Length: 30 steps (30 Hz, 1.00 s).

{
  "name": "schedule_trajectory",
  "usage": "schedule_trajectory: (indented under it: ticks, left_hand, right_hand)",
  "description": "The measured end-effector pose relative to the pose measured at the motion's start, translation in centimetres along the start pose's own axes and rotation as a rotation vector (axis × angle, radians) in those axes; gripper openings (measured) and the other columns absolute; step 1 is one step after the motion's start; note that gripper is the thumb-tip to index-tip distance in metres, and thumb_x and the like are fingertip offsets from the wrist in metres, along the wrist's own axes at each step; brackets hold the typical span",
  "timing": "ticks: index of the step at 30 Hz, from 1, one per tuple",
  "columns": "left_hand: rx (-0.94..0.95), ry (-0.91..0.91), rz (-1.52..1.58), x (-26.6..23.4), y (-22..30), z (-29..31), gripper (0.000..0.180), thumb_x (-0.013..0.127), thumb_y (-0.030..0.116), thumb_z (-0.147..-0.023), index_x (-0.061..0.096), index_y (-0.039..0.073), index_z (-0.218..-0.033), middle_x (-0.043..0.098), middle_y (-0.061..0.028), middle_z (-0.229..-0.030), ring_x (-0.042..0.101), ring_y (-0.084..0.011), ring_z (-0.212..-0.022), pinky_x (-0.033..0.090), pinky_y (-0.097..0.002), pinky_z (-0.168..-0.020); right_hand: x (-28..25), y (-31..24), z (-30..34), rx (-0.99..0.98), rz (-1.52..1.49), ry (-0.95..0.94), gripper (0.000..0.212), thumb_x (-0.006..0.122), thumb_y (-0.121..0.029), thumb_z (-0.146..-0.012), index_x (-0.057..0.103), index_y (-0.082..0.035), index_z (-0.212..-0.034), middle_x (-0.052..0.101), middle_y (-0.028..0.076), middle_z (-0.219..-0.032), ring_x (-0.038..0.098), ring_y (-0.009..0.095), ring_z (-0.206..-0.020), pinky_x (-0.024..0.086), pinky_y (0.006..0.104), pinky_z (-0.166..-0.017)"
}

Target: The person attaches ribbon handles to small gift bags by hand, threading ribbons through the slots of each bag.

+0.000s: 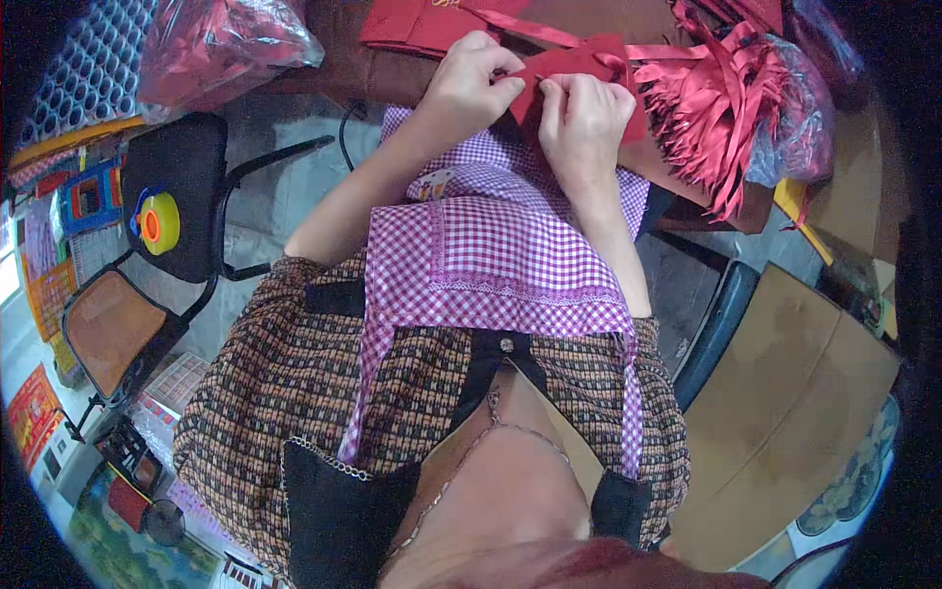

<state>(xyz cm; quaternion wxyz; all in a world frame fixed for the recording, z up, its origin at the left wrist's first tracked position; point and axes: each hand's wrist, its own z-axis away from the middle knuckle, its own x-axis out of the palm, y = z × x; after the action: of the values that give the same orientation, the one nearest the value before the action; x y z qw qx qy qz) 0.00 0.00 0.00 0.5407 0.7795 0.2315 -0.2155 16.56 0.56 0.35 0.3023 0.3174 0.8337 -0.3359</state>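
Pinches with the thumb and fingertips of the left hand [475, 80] at the left side of a red flat piece [636, 110], and grasps the same piece from above with the right hand [581, 126], just beside. Holds it at the near edge of the brown worktop [345, 71], beyond the purple checked apron [525, 245]. Has, close at the right, a bunch of red ribbons [711, 123], next to a clear plastic bag [793, 137]. Cannot tell exactly what is between the fingertips, as too small.

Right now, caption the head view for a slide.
Left hand and right hand pinch a red piece beside a bundle of red ribbons.
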Motion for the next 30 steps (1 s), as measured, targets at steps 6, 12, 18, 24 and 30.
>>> schedule_trajectory:
  ticks: [6,12,18,24,30]
  left_hand:
    - [0.018,0.037,-0.017,0.2,0.3,0.2,0.017,0.068,0.009,-0.072,0.065,-0.001,-0.086,0.058,-0.012,-0.082,0.06,-0.022,-0.074,0.049,-0.0303,-0.063]
    - [0.127,0.074,-0.04,0.1,0.5,0.2,0.017,0.069,0.009,-0.07,0.065,-0.001,-0.084,0.059,-0.0137,-0.08,0.06,-0.025,-0.075,0.049,-0.0324,-0.065]
    - [0.211,0.137,-0.111,0.3,1.0,0.3,0.017,0.067,0.006,-0.069,0.065,0.0,-0.084,0.057,-0.0122,-0.081,0.056,-0.0267,-0.078,0.045,-0.0347,-0.072]
    - [0.299,0.168,-0.192,0.4,1.6,-0.2,0.018,0.067,0.007,-0.069,0.065,0.0,-0.086,0.057,-0.0113,-0.081,0.053,-0.0269,-0.075,0.043,-0.0357,-0.073]
    - [0.263,0.153,-0.141,0.9,0.9,-0.5,0.011,0.066,0.009,-0.069,0.066,0.004,-0.079,0.061,-0.0072,-0.075,0.051,-0.0272,-0.074,0.041,-0.0373,-0.068]
  right_hand:
    - [-0.2,-0.2,0.0,-0.048,0.036,0.009,0.012,0.065,-0.014,-0.079,0.057,-0.006,-0.074,0.061,0.006,-0.072,0.058,0.022,-0.07,0.036,0.0371,-0.078]
    - [-0.3,-0.6,0.0,-0.089,0.102,0.012,0.012,0.065,-0.014,-0.078,0.056,-0.006,-0.076,0.06,0.006,-0.07,0.057,0.022,-0.07,0.036,0.0376,-0.078]
    - [0.2,-0.5,0.0,-0.111,0.139,0.038,0.012,0.066,-0.013,-0.076,0.055,-0.007,-0.075,0.059,0.006,-0.07,0.056,0.022,-0.068,0.036,0.0372,-0.077]
    - [0.1,-0.1,-0.2,-0.098,0.135,0.067,0.012,0.066,-0.012,-0.075,0.055,-0.007,-0.075,0.059,0.006,-0.07,0.056,0.022,-0.068,0.036,0.0372,-0.075]
    - [0.1,-0.2,-0.2,-0.088,0.141,0.066,0.011,0.065,-0.012,-0.076,0.056,-0.006,-0.076,0.06,0.007,-0.07,0.057,0.022,-0.068,0.037,0.0375,-0.075]
